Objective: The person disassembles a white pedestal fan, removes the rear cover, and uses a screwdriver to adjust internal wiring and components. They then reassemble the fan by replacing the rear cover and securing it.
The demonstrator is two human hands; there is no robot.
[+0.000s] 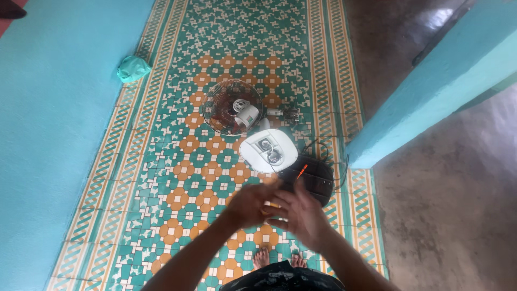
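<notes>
Below, both hands, left hand (249,205) and right hand (301,213), seemingly empty, fingers loose, meet above patterned floor tiles (177,178).

wire fan grille (225,108), glossy white plastic base (267,151)

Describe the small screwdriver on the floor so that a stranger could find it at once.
On the patterned tile floor, just ahead of the person's hands, a white round fan base lies beside a black panel. The screwdriver rests on that panel's upper left part. Its orange handle is the only bright, thin thing on the black surface.
</notes>
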